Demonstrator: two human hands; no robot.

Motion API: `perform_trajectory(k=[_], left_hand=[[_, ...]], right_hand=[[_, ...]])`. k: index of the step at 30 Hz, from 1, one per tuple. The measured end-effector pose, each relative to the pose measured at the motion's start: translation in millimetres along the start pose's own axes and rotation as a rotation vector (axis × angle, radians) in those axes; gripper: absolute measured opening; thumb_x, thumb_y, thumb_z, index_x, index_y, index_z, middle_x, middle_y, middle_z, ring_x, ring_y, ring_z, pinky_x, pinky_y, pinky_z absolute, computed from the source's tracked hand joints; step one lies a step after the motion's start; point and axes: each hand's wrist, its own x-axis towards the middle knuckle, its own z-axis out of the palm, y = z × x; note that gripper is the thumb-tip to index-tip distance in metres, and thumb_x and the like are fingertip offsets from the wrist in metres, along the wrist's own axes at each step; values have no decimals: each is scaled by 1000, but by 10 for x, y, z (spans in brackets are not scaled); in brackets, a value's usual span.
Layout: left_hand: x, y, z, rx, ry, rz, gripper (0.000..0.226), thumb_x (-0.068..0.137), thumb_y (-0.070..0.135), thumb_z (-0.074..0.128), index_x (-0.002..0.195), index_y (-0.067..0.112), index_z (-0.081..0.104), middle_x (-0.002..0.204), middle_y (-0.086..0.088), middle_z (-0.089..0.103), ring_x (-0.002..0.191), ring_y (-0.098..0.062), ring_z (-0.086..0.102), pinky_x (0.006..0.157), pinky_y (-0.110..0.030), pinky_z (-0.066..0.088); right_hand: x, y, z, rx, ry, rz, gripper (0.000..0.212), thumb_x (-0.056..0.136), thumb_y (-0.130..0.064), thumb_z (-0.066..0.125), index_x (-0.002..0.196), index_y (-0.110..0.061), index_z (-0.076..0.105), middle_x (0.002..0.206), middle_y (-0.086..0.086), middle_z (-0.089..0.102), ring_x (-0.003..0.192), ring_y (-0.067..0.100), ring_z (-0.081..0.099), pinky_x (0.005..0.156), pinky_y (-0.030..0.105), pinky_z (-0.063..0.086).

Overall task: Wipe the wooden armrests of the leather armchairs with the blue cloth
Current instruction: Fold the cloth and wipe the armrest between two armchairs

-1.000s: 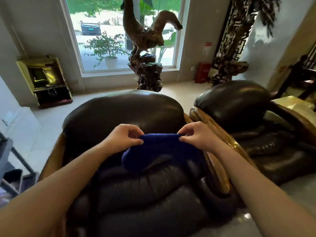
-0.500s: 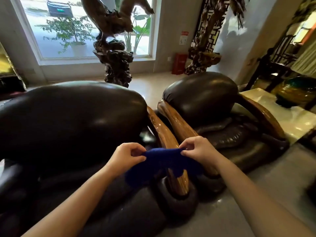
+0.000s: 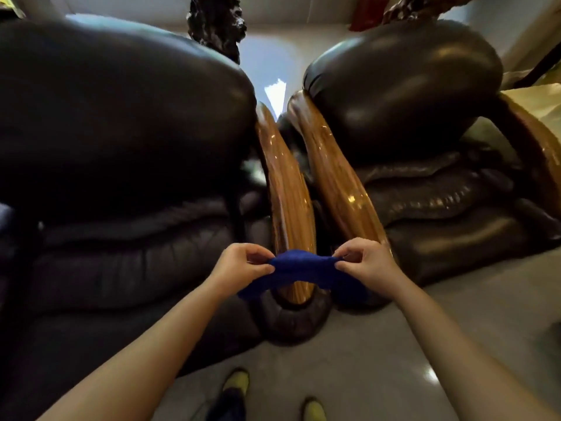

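Observation:
Two dark leather armchairs stand side by side, the left armchair [image 3: 115, 141] and the right armchair [image 3: 425, 165]. Between them run two glossy wooden armrests, the left chair's armrest [image 3: 285, 189] and the right chair's armrest [image 3: 334, 177]. A blue cloth [image 3: 303, 270] is stretched between my hands just over the front end of the left chair's armrest. My left hand [image 3: 243, 265] pinches the cloth's left end and my right hand [image 3: 364, 262] pinches its right end. The cloth hides the armrest's front part.
A third wooden armrest [image 3: 534, 141] curves along the right chair's far side. A dark carved sculpture [image 3: 217, 22] stands behind the chairs. Grey glossy floor [image 3: 455, 329] lies in front, with my two shoes [image 3: 236, 381] at the bottom.
My view has shifted right and tilted down, from the left chair's seat to the gap between the chairs. Both hands carried the cloth over the front end of the left chair's armrest.

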Motion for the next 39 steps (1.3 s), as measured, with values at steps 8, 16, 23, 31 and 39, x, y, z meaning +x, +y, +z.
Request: perform_trajectory(k=[8,16,23,31,39], left_hand=[[401,-733,988,2,28,-234,20,75,16,72,83,35,68,82,10,71,79,1,66,76,-23,53],[1448,-1242,1138,84,97,-248,16,77,17,69,89,27,66,90,7,67,87,-4,62,76,-24,51],[1711,-1342,1300,354,619,76,48,89,23,51,135,22,37,144,0,39,135,-13,31,108,-29,26],[1818,-1641,2159,616,557,83,58,92,38,11,142,24,-15,152,6,-20,140,-9,-17,116,-50,-2],[2285,-1656,1959,725,610,80,58,93,36,15,144,18,-5,154,-1,-1,141,-13,-10,114,-47,-2]], right_hand=[[536,1228,473,8,-222,-8,14,82,-17,65,88,-30,65,84,-11,66,81,0,62,74,20,51],[1603,1798,924,5,-182,-34,12,84,-21,62,89,-32,63,88,-12,63,85,3,59,75,24,50],[2073,1802,1287,-33,353,-164,37,89,-25,54,125,-18,49,131,4,53,125,17,45,106,34,35],[1913,1940,2105,-108,413,-180,61,93,-49,18,143,-30,-11,155,-2,-11,143,15,-9,116,46,5],[2322,1890,2104,-30,435,-172,62,93,-45,22,145,-26,-7,155,-1,-10,143,16,-7,115,47,15]])
